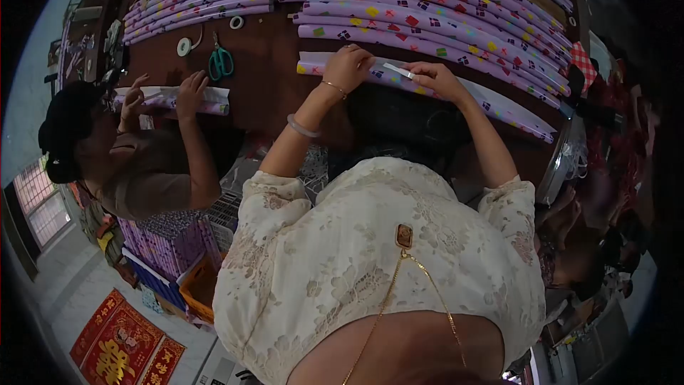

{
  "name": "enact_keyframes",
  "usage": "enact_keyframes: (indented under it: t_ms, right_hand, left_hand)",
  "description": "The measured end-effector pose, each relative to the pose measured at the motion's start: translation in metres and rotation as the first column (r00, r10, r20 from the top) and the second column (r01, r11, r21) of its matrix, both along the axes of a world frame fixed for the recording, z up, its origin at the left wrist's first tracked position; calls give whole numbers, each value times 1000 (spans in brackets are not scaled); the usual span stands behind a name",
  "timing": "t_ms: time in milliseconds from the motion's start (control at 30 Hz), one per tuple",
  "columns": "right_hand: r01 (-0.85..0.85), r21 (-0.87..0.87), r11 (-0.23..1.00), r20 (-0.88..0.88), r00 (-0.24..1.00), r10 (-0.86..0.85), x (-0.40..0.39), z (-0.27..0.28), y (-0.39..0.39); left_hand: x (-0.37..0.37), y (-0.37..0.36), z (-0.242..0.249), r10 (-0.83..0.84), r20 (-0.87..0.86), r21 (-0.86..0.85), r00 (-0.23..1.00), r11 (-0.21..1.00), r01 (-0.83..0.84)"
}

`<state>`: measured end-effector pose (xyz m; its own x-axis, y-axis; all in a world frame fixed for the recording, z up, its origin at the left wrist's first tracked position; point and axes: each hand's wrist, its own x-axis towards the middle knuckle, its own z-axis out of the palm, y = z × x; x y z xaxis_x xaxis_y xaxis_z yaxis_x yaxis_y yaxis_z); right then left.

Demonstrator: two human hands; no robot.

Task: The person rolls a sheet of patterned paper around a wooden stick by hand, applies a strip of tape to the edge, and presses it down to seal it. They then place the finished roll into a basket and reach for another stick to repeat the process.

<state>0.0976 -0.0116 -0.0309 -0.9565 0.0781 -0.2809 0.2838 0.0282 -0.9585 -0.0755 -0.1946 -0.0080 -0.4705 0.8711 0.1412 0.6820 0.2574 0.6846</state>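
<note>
A roll of purple patterned wrapping paper (491, 103) lies along the near table edge in front of me, its pale inner side showing at the loose edge. My left hand (347, 69) rests on it near its left end, with curled fingers closed on the paper. A short way to the right, my right hand (440, 81) pinches a small white tape roll (408, 75) just over the paper. A pale strip reaches from the tape roll toward my left hand.
Many finished-looking wrapping paper rolls (427, 18) lie across the dark table (267, 57). Teal-handled scissors (221, 64) and a white tape roll (184, 47) lie at the left. A co-worker (142, 164) there handles another paper roll (214, 102). Below stands an orange crate (198, 289).
</note>
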Motion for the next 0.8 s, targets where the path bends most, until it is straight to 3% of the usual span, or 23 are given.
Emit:
enact_keyframes:
  t_ms: [67,200,267,400,467,600,667,700,767,800]
  right_hand:
    - [3,-14,1000,50,999,-3,-2,9,-1]
    - [4,1,1000,65,998,-4,-1,5,0]
    - [14,-17,1000,7,1000,-14,0,-1,0]
    - [28,-11,1000,71,997,-27,-5,15,-3]
    - [86,-48,995,241,968,-72,-8,20,-4]
    - [75,32,997,132,988,-79,-12,5,-10]
    - [-18,310,951,128,991,-23,-18,12,-12]
    - [-23,303,953,129,991,-17,-21,15,-14]
    - [-53,488,871,160,987,-29,-26,20,-20]
    - [-57,484,873,160,987,-24,-28,28,-24]
  left_hand:
    - [2,11,-2,-50,77,-190,996,980,64]
    - [-4,19,-6,-175,106,-233,979,953,196]
    - [-5,19,5,-107,397,-232,912,949,213]
    - [-2,13,26,43,507,-285,861,951,120]
    - [-2,3,18,51,365,-74,930,997,-26]
    - [-6,-20,18,131,184,-31,974,991,-127]
    - [-8,-31,11,297,57,-27,953,955,-296]
    - [-9,-36,8,302,55,-33,952,953,-300]
    - [-12,-43,2,427,-219,-57,878,892,-448]
    - [-13,-46,3,429,-221,-61,876,890,-452]
